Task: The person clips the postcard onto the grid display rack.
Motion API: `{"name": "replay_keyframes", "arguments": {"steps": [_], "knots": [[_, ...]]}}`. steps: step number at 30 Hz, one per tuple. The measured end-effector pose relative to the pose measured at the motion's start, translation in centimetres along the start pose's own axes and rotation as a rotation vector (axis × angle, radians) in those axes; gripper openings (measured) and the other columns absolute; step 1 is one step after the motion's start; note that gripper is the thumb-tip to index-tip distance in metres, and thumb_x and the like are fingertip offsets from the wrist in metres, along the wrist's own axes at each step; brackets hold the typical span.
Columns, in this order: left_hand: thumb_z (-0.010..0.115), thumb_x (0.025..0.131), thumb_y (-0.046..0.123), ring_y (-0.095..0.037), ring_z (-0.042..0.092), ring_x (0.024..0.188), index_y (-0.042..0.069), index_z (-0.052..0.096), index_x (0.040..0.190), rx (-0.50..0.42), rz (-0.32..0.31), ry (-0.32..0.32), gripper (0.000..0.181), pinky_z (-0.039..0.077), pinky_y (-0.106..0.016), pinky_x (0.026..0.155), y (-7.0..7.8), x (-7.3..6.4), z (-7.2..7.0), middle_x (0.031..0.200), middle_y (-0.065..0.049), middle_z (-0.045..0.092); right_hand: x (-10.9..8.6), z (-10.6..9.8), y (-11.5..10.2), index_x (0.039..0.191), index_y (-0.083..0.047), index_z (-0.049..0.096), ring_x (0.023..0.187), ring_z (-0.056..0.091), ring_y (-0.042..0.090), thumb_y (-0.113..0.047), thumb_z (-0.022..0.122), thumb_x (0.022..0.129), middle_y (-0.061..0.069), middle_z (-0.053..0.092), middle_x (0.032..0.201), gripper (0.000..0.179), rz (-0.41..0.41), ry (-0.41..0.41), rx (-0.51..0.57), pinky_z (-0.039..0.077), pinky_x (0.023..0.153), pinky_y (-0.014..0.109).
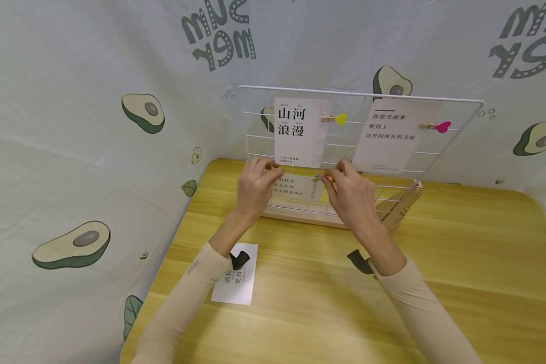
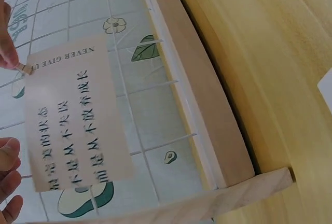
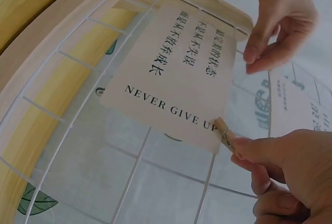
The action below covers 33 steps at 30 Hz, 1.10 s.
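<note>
My right hand (image 1: 352, 194) pinches a small wooden clothespin (image 3: 224, 135) between thumb and finger. The clip sits at a corner of a pale card (image 3: 179, 73) printed "NEVER GIVE UP", which lies against the white wire grid (image 1: 341, 146). At the other end of the same card's upper edge is my left hand (image 1: 256, 187), its fingers loosely bent. In the right wrist view the left fingertips (image 3: 251, 54) stand just off the card, with nothing seen between them. Right above hangs a white card (image 1: 298, 146), held by a clothespin with a yellow heart (image 1: 340, 119).
A second upper card (image 1: 387, 146) hangs by a clothespin with a pink heart (image 1: 443, 127). The grid stands in a wooden base (image 1: 300, 216) on a wood-grain table (image 1: 300, 318). Another card (image 1: 243, 293) lies under my left forearm. An avocado-print curtain (image 1: 73, 177) hangs behind.
</note>
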State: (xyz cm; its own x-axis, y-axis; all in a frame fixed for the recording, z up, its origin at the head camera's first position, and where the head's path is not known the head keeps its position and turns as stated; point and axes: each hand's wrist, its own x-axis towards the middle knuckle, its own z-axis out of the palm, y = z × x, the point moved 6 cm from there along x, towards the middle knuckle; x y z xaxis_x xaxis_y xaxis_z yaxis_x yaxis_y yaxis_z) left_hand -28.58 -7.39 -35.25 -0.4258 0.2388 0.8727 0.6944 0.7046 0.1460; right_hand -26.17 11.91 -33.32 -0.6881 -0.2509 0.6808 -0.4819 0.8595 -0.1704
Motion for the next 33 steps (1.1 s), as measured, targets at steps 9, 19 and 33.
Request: {"name": "replay_keyframes", "arguments": {"steps": [9,19,33], "knots": [[0.083,0.082,0.002,-0.028,0.064,0.085,0.001,0.081,0.092,-0.126,-0.092,-0.020,0.010,0.053,-0.035,0.070,-0.5,-2.1,-4.0,0.095,-0.013,0.073,-1.5,-0.9,-0.6,0.111,0.001,0.077,0.045,0.035,0.015,-0.009,0.076,0.093,0.016,0.059,0.086,0.020,-0.050,0.070,0.018,0.021,0.043,0.024],[0.087,0.083,0.016,-0.030,0.063,0.103,0.003,0.076,0.112,-0.130,-0.503,-0.594,0.034,0.055,-0.044,0.084,-4.5,-9.9,-6.8,0.114,-0.012,0.069,-6.1,-1.6,1.5,0.110,-0.003,0.078,0.049,0.032,0.008,-0.005,0.083,0.083,0.011,0.060,0.081,0.027,-0.008,0.019,0.032,0.019,0.044,0.020],[0.099,0.064,0.025,-0.023,0.055,0.103,0.005,0.060,0.137,-0.228,-0.674,-1.043,0.085,0.050,-0.038,0.088,-6.1,-17.6,-6.7,0.125,-0.010,0.053,-15.2,-1.2,10.4,0.106,0.003,0.075,0.063,0.058,0.020,-0.021,0.074,0.094,0.012,0.072,0.081,0.027,0.416,-0.594,0.051,0.040,0.048,0.031]]}}
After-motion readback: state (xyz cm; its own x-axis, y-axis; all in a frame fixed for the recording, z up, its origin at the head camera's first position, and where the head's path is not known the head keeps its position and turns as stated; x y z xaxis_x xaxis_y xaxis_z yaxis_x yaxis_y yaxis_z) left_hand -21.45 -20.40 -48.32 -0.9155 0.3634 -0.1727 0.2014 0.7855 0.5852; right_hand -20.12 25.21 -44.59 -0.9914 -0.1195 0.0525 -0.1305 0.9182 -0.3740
